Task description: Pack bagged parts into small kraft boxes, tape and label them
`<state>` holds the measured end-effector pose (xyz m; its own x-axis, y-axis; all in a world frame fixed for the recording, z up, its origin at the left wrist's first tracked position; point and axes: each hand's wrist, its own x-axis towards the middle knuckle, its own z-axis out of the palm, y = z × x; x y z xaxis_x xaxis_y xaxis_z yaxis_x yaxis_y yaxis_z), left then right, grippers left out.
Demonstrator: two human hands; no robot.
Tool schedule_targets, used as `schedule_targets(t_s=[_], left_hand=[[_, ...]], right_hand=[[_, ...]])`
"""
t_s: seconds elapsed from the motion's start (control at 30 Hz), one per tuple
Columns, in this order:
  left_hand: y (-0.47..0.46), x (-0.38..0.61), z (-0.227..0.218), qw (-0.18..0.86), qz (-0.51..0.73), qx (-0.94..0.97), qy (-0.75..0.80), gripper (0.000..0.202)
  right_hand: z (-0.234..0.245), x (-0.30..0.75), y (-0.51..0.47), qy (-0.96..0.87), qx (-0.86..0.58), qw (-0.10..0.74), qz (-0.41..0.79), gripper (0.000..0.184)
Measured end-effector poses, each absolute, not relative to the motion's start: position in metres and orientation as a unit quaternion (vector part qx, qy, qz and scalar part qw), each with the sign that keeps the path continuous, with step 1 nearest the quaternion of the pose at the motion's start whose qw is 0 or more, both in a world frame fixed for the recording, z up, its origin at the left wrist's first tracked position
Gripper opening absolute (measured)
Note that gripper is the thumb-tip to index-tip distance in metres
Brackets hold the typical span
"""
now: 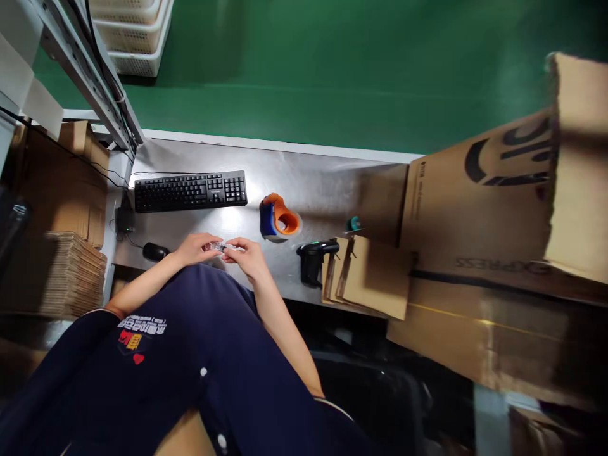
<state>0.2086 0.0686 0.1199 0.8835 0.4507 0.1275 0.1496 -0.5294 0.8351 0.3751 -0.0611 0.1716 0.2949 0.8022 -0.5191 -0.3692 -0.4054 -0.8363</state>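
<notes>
A small clear item [219, 246], perhaps in plastic wrapping, is held between my two hands near the front edge of the metal table [190, 228]. My left hand [196, 247] pinches its left end, and the fingers of my right hand [246, 254] are closed on the right end. What exactly it is I cannot make out. Beyond my hands lies a black keyboard [190, 191]. An orange and blue tape dispenser [278, 218] stands to the right of them, and a black mouse [155, 251] is at the left.
A black handheld scanner [312, 263] stands beside several cardboard pieces [375, 272]. Large cardboard boxes [475, 209] fill the right side. Flattened cartons [71, 272] are stacked at the left. White baskets [137, 38] rest on the green surface [308, 69] behind a metal post [90, 76].
</notes>
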Motion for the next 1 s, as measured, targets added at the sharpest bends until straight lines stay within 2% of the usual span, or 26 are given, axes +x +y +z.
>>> schedule_targets(t_s=[0.23,0.4,0.5,0.6,0.77,0.83,0.93,1.0], left_hand=[[0.062,0.215,0.133,0.379,0.134,0.912,0.075,0.036],[0.055,0.216,0.143,0.413,0.165,0.893,0.071,0.035],[0.053,0.214,0.150,0.430,0.173,0.879,0.113,0.036],[0.052,0.214,0.155,0.449,0.163,0.867,0.142,0.040],[0.052,0.222,0.161,0.495,0.163,0.838,0.163,0.041],[0.053,0.224,0.165,0.530,0.166,0.809,0.193,0.052],[0.055,0.224,0.173,0.615,0.166,0.721,0.273,0.073],[0.056,0.224,0.178,0.687,0.155,0.631,0.327,0.067]], right_hand=[[0.193,0.383,-0.059,-0.185,-0.635,0.469,0.585,0.053],[0.197,0.386,-0.055,-0.214,-0.640,0.447,0.587,0.054],[0.199,0.391,-0.062,-0.217,-0.625,0.459,0.593,0.048],[0.200,0.394,-0.069,-0.202,-0.603,0.477,0.606,0.049],[0.198,0.390,-0.069,-0.212,-0.597,0.489,0.600,0.050],[0.196,0.388,-0.066,-0.206,-0.597,0.512,0.582,0.051],[0.194,0.386,-0.064,-0.186,-0.612,0.551,0.536,0.058],[0.194,0.385,-0.063,-0.182,-0.627,0.566,0.504,0.062]])
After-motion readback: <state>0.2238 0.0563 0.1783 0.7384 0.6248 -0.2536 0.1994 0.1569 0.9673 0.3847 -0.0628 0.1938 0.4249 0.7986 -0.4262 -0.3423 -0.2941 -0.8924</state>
